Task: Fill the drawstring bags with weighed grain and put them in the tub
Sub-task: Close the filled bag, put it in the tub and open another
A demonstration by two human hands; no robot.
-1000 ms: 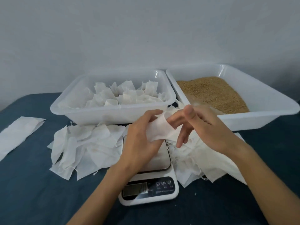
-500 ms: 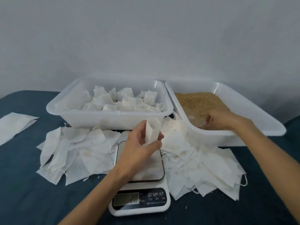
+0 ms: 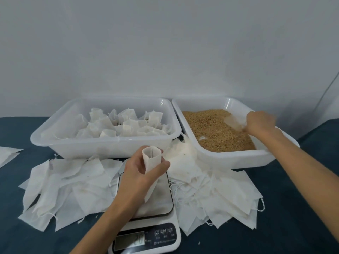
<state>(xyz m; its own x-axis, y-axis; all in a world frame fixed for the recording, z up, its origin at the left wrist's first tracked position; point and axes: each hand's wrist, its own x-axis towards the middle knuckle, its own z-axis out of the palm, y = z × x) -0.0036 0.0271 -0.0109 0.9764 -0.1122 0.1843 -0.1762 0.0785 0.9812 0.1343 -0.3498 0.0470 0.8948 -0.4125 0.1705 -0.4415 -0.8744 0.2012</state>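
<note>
White fabric bag (image 3: 150, 162) upright, mouth open upward, gripped in left hand (image 3: 140, 173) over scale (image 3: 146, 208). Right hand (image 3: 260, 123) well apart, down in grain (image 3: 214, 131) of right tub (image 3: 229, 158), curled on a blurred clear scoop probably. Long axis vertical; grain lying right of bag. Left tub (image 3: 102, 145) holding filled bags.
</note>
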